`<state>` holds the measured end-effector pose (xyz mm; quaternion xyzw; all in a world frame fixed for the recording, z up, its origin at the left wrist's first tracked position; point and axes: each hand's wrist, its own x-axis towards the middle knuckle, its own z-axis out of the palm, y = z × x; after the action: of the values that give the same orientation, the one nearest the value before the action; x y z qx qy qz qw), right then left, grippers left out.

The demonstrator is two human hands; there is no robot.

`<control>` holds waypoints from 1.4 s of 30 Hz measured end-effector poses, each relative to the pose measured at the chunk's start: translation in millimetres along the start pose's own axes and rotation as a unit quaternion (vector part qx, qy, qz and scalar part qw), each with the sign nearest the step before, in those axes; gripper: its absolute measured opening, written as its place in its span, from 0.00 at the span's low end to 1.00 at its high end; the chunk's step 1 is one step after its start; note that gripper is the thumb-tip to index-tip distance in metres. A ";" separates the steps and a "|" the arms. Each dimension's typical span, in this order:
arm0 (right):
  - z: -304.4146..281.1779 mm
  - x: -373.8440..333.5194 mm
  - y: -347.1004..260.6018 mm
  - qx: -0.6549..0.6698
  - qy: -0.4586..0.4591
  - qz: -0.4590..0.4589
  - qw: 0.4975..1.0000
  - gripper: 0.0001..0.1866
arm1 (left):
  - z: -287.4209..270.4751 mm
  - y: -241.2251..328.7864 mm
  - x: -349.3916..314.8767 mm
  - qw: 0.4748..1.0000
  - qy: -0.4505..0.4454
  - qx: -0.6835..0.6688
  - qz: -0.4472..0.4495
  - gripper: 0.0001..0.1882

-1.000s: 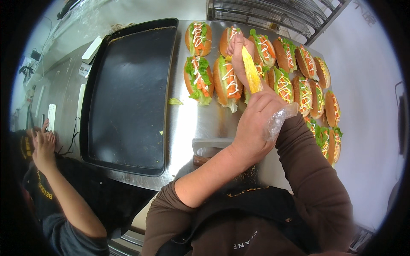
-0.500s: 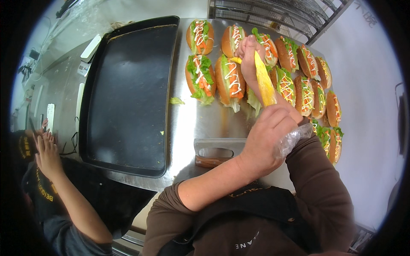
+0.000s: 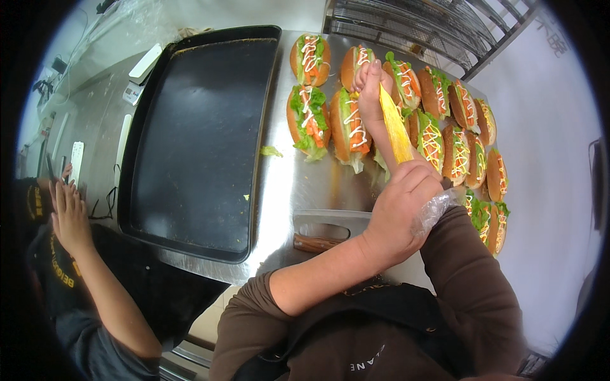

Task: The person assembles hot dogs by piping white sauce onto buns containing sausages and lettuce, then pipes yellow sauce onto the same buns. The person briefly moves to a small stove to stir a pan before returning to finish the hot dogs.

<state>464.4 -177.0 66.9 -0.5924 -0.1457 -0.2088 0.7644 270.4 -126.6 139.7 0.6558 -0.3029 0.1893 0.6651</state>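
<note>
A piping bag of yellow sauce (image 3: 395,127) runs slanting between my two hands. My left hand (image 3: 406,193) is closed around its lower, wide part, and a clear crumpled plastic end (image 3: 438,209) sticks out beside the wrist. Farther up, my right hand (image 3: 372,89) grips the bag toward its narrow end; the tip is mostly hidden by the fingers. Beneath that hand lies a filled bun (image 3: 350,127) with lettuce, orange strips and a white zigzag of sauce. Filled buns on the right, such as this one (image 3: 457,154), carry yellow lines too.
A large black baking tray (image 3: 197,146) covers the steel table's left part. A wood-handled scraper (image 3: 318,243) lies near the front edge. Beside the tray is a lettuce scrap (image 3: 271,152). A wire rack (image 3: 406,28) stands behind. At left, another person's hand (image 3: 71,219) is raised.
The whole view has shifted slightly, so tray and buns appear farther right and lower. Relative to the buns, my hands and the piping bag have moved a little left. Both grips look the same.
</note>
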 end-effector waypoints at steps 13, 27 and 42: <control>-23.5 -14.6 -18.4 0.023 -0.031 0.041 0.998 0.25 | 10.0 6.5 -8.9 0.998 -0.049 -0.028 0.015 0.09; -30.2 -38.7 -38.8 -0.026 -0.055 0.101 0.993 0.25 | 10.4 16.5 -21.6 0.994 -0.088 -0.065 0.029 0.11; -22.5 -58.6 -50.9 -0.003 -0.079 0.124 0.989 0.25 | 3.8 24.0 -31.4 0.990 -0.125 -0.040 0.050 0.11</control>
<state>387.8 -200.9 76.6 -0.6225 -0.1303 -0.0649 0.7689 230.8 -124.1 137.3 0.6313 -0.4236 0.1267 0.6371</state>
